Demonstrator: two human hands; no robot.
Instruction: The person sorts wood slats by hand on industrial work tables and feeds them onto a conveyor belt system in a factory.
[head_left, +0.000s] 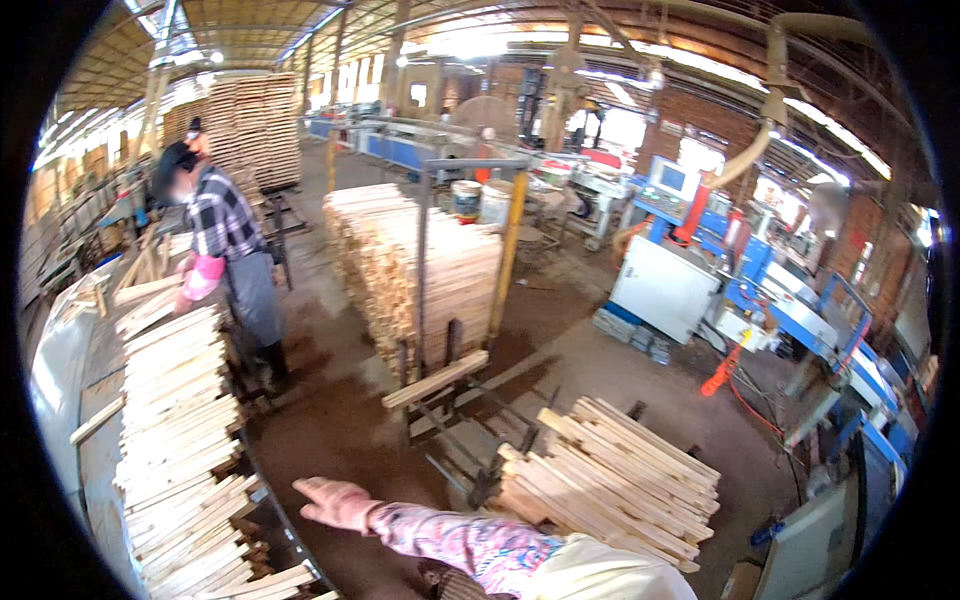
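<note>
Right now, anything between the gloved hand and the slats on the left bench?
Nothing visible. The left hand, gloved and spread open, reaches toward the slats stacked along the bench; only bare floor shows in the gap between them. The right hand is out of view.

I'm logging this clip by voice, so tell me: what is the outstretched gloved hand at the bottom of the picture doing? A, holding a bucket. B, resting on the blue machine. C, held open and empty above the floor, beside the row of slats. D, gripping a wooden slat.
C: the gloved left hand is spread open with nothing in it, just right of the row of stacked slats.
</note>
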